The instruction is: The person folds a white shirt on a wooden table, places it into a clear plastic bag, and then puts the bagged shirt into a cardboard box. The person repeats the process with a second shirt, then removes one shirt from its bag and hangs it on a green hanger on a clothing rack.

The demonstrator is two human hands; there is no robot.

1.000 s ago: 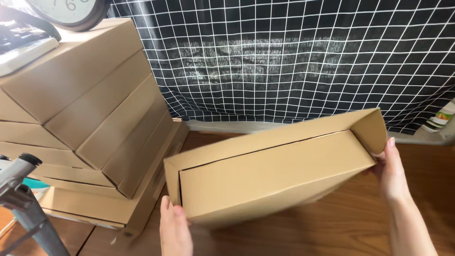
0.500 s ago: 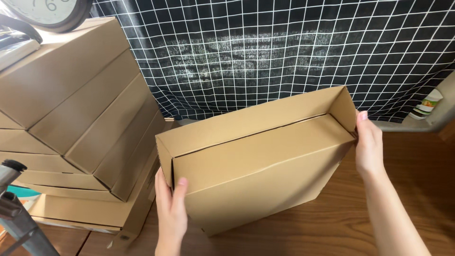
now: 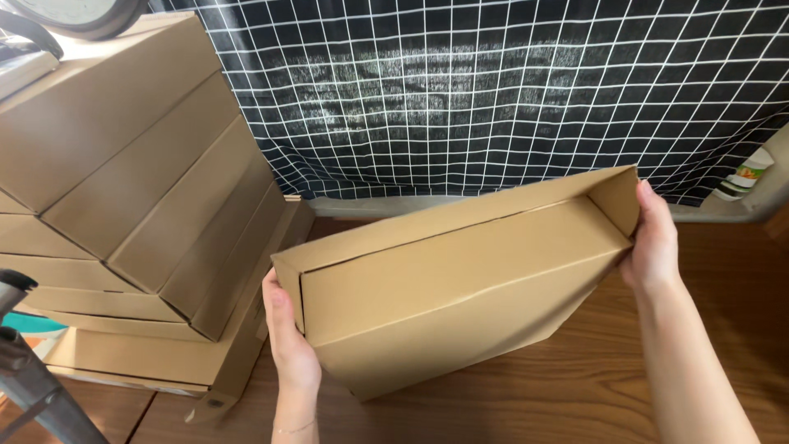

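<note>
Both hands carry a flat, shallow cardboard box (image 3: 460, 288) by its short ends, tilted so its right end rides higher, above the wooden floor (image 3: 657, 386). The left hand (image 3: 288, 341) is closed around the lower left end, fingers wrapped over the edge; the right hand (image 3: 653, 242) lies flat against the upper right end, fingers extended, bracing it. This end-to-end grip steadies the wide box. A stack of similar cardboard boxes (image 3: 140, 205) leans just beside it, before a black grid-patterned curtain (image 3: 493, 90).
</note>
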